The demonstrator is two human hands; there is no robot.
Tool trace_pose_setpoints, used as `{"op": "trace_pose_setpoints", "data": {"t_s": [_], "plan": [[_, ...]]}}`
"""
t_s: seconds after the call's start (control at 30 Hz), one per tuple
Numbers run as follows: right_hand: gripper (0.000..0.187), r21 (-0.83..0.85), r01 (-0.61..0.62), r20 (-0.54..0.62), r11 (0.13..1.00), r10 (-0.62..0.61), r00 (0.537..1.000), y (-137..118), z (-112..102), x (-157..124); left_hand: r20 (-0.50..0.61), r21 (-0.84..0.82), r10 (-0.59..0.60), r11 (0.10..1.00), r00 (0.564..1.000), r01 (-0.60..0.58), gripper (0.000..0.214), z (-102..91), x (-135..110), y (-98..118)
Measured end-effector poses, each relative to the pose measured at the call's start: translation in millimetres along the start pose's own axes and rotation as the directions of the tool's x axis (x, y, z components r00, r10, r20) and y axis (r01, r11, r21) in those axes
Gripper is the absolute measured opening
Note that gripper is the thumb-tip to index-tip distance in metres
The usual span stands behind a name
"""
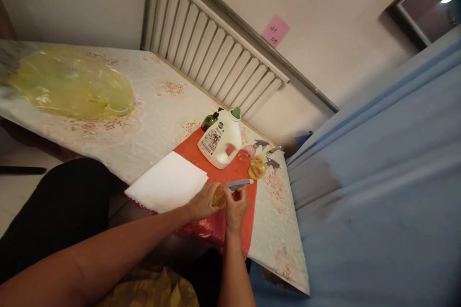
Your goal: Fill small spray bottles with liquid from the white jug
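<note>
My left hand is closed around a small clear spray bottle with orange-yellow colouring, tilted over the front of the red cloth. At the bottle's neck, the fingers of my right hand are closed on its grey trigger sprayer head. Whether the head is seated on the neck is hidden by my fingers. Just behind my hands stands a large white detergent jug with a green cap. To its right are a pink spray bottle and yellow spray bottles with grey triggers.
White folded sheets lie left of my hands. A dark green pump bottle stands behind the jug. A yellow plastic bag rests on the flowered tablecloth. A radiator lines the wall; a blue curtain hangs at the right.
</note>
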State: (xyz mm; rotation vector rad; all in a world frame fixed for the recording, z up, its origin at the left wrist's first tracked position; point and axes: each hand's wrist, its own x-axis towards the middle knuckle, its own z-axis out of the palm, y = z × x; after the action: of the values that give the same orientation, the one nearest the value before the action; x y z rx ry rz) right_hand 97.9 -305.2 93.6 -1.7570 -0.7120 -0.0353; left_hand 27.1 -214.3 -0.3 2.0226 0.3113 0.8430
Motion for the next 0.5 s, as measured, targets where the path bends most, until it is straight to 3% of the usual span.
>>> {"op": "trace_pose_setpoints", "data": {"t_s": [0.1,0.2,0.33,0.5], "plan": [[0.030,-0.057,0.012,-0.128,0.998,-0.020,0.992,2,10,-5,-0.003,-0.024,0.014,1.000,1.000,-0.014,0.061,-0.1,0,0],[0.031,-0.070,0.012,-0.152,0.997,-0.023,0.988,5,14,-7,-0.018,-0.019,0.010,1.000,1.000,-0.010,0.063,0.2,0,-1],[0.032,-0.022,0.014,-0.071,1.000,-0.016,0.997,8,9,-9,-0.012,-0.005,0.024,1.000,1.000,-0.024,0.064,1.0,-1,-4],[0.028,-0.007,0.093,0.098,0.996,-0.092,0.991,7,-3,-8,-0.009,0.015,0.001,1.000,1.000,-0.001,0.069,2.0,-1,-4]]}}
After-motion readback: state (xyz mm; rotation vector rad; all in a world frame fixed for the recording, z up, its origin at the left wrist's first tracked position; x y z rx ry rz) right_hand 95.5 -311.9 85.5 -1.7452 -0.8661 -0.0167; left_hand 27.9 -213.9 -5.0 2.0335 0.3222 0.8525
